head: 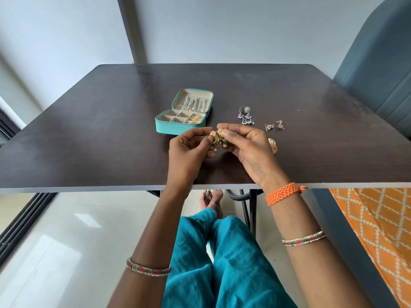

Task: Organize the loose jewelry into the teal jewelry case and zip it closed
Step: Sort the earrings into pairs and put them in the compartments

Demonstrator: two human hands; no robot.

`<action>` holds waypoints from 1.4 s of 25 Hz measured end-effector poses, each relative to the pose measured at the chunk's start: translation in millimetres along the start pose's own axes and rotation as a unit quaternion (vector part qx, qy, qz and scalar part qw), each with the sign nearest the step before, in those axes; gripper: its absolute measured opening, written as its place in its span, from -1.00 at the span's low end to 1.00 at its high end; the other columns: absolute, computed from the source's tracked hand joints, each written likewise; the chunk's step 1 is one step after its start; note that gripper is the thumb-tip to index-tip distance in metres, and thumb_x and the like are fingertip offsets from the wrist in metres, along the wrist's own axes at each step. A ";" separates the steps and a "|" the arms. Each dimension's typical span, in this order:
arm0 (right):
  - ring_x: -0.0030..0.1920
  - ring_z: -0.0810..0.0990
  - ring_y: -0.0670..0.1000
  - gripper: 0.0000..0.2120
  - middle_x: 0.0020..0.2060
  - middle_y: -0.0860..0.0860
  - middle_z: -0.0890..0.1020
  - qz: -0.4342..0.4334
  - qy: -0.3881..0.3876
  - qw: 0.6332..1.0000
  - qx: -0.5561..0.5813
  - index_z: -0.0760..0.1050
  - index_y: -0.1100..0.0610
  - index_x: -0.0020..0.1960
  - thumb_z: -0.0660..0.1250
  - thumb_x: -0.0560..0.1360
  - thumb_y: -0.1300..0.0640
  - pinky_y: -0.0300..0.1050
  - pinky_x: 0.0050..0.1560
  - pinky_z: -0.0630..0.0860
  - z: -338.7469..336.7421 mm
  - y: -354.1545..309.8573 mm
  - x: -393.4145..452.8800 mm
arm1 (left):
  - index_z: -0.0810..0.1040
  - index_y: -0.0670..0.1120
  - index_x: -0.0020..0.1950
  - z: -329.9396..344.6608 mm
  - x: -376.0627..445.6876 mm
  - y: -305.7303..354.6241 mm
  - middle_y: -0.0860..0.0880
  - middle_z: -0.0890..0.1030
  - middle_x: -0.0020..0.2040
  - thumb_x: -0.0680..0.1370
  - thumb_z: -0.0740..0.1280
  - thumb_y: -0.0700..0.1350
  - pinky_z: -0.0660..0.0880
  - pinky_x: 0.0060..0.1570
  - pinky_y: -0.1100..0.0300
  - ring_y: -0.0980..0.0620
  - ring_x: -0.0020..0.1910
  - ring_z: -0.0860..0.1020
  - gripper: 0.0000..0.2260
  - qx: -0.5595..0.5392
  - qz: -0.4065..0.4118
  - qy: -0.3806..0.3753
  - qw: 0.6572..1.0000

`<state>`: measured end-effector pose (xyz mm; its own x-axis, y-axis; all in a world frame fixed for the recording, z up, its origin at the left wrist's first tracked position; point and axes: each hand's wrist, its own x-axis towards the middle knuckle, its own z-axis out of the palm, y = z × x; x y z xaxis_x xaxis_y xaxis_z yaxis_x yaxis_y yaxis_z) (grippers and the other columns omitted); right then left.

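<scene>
Both hands, left hand and right hand, are pinching gold-and-green earrings. The open teal jewelry case is sitting just beyond them on the bench.

I have only one view, from a wide-angle camera on my head. It looks forward and steeply down, so my forearms rise from the bottom edge and my left hand and right hand sit near the middle, close to the lens. The dark table spans the middle, its near edge crossing just under my wrists; below it the view drops to my lap and the floor. The far wall fills the top. Straight lines bow toward the edges, probably from the wide lens.
</scene>
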<state>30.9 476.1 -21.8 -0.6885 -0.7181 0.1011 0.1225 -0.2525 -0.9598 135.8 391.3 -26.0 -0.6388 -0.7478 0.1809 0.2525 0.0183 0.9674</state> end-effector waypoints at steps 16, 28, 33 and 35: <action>-0.10 0.60 -0.11 -0.82 -0.13 0.03 0.69 0.027 -0.019 0.998 0.049 0.59 0.20 0.02 0.29 0.49 0.36 -0.35 -0.14 0.50 -3.3 -3.4 -2.3 | 0.61 -0.18 0.06 -3.7 -0.2 2.5 -0.08 0.69 -0.11 0.56 0.29 -0.25 0.61 -0.06 0.20 0.06 -0.12 0.64 -0.86 -0.081 -0.035 -0.026 0.996; -0.04 0.59 -0.08 -0.66 0.02 0.08 0.65 0.112 -0.027 0.987 0.108 0.51 0.29 0.21 0.20 0.56 0.08 -0.22 0.01 0.54 -7.6 -13.6 -3.9 | 0.62 -0.13 0.05 -13.5 6.4 14.2 -0.02 0.68 -0.15 0.49 0.35 -0.23 0.53 0.07 0.19 0.13 -0.18 0.62 -0.83 -0.148 -0.157 -0.071 0.974; -0.01 0.58 -0.06 -0.73 -0.01 0.06 0.67 0.115 -0.034 0.987 0.109 0.64 0.17 0.02 0.20 0.54 0.11 -0.16 0.14 0.45 -9.3 -14.0 -6.2 | 0.62 -0.11 0.04 -6.6 3.7 15.1 0.01 0.71 -0.15 0.47 0.38 -0.28 0.54 -0.03 0.24 0.11 -0.15 0.64 -0.82 -0.082 -0.125 -0.049 0.987; 0.01 0.57 -0.06 -0.74 0.00 0.06 0.67 0.115 -0.032 0.986 0.114 0.65 0.18 0.00 0.21 0.52 0.12 -0.14 0.18 0.42 -8.9 -16.2 -6.9 | 0.62 -0.13 0.03 -5.1 3.8 15.7 0.01 0.71 -0.17 0.46 0.38 -0.30 0.55 -0.06 0.24 0.12 -0.16 0.65 -0.82 -0.080 -0.115 -0.041 0.989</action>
<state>27.3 490.9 -9.3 -0.5779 -0.8113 -0.0884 0.4320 -0.2122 -0.8766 141.0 385.3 -11.1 -0.7483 -0.6630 -0.0206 0.2010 -0.2563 0.9455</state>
